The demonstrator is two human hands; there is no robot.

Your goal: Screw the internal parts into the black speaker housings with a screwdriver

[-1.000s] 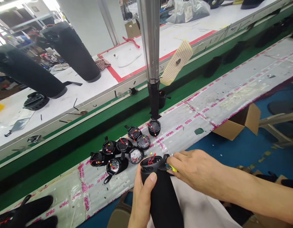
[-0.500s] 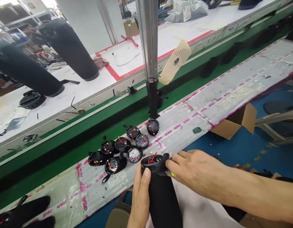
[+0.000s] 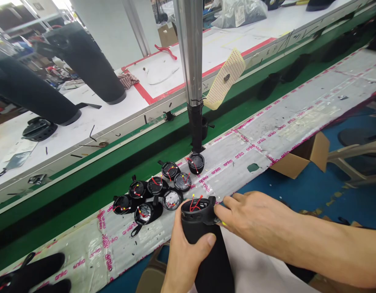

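Observation:
A tall black fabric-covered cylinder (image 3: 214, 260), which looks like a speaker body, leans upright before me with its open top tilted my way. Red wires (image 3: 194, 205) with small red and yellow ends stick up from the opening. My left hand (image 3: 186, 254) is wrapped round the upper body, thumb across its front. At the right side of the rim, my right hand (image 3: 247, 213) is closed with its fingertips pinched at a black strap (image 3: 211, 201). A small yellow bit (image 3: 224, 223) shows under those fingers; what it belongs to is hidden.
Several similar black cylinders with wires (image 3: 156, 185) stand grouped on the plastic-covered ledge (image 3: 224, 179). More lie at lower left (image 3: 38, 266). A metal post (image 3: 189, 61) rises beyond the group. An open cardboard box (image 3: 300, 156) is at right, beside a chair (image 3: 355, 160).
My left thumb has moved down from the rim onto the cylinder's front, and the left hand has shifted round the body. My right hand stays at the strap.

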